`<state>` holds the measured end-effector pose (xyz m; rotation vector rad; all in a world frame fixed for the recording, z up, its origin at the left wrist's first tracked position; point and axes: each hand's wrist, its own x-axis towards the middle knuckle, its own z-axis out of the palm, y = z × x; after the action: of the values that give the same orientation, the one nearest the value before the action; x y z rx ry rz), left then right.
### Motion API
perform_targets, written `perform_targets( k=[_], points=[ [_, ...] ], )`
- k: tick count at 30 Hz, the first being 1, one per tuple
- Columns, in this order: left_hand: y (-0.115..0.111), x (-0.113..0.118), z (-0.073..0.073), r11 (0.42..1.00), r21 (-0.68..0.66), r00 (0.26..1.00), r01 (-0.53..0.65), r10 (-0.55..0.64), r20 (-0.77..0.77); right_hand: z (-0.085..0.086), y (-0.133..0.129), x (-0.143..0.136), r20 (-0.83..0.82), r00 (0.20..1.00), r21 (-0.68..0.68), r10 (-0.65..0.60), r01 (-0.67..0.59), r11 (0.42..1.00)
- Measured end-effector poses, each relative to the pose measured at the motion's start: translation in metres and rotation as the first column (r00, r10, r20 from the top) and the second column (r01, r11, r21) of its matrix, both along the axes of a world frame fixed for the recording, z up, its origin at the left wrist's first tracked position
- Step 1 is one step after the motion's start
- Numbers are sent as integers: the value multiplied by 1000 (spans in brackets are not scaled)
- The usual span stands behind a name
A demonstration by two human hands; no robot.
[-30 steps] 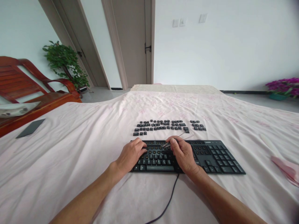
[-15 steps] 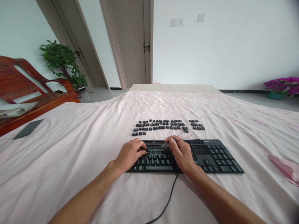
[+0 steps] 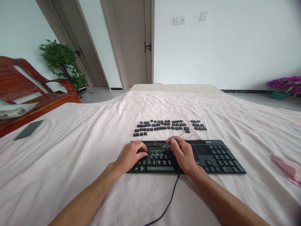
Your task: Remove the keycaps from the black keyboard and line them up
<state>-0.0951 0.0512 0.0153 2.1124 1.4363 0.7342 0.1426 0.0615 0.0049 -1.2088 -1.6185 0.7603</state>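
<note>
A black keyboard [image 3: 160, 169] lies on the pink-white cloth, its upper rows at the left and middle bare of keycaps. On its left part rests my left hand [image 3: 132, 154], thumb and fingertips curled close together; what they hold, if anything, is hidden. My right hand [image 3: 182, 153] is closed around a thin wire tool [image 3: 166, 146] over the middle of the keyboard. The tool's wire loops stick out above the fingers. Beyond the keyboard, several loose black keycaps [image 3: 161, 128] lie in rows, with a smaller group [image 3: 199, 128] to the right.
The keyboard's cable [image 3: 173, 194] runs toward me across the cloth [image 3: 113, 122]. A dark flat object [image 3: 28, 129] lies at the far left. On the right are a pink cloth [image 3: 287, 168] and a whitish strip [image 3: 269, 142]. A wooden chair [image 3: 35, 89] stands at the left.
The view has shifted very slightly. Both hands stay in nearly the same place over the keyboard, and the wire tool is still in my right hand.
</note>
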Motion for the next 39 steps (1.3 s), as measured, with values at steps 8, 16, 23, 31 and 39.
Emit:
perform_targets(
  k=[8, 16, 23, 31, 39],
  points=[
    [1, 3, 3, 999, 28, 996, 41, -38, -80, -1, 0, 1, -15, 1000, -6, 7, -8, 1000],
    [5, -2, 2, 995, 13, 992, 96, -95, -79, -1, 0, 0, -22, 1000, -14, 6, -6, 1000],
    [9, -6, 6, 983, -16, 977, 184, -184, -108, -1, 0, 0, -14, 1000, -18, 4, -4, 1000],
    [19, -6, 6, 952, 21, 929, 305, -292, -226, -3, 1, 0, -14, 1000, -12, -3, 3, 1000],
    [17, -7, -1, 957, 77, 933, 280, -253, -254, -1, 0, 1, -7, 1000, -16, 5, -5, 1000]
  ],
)
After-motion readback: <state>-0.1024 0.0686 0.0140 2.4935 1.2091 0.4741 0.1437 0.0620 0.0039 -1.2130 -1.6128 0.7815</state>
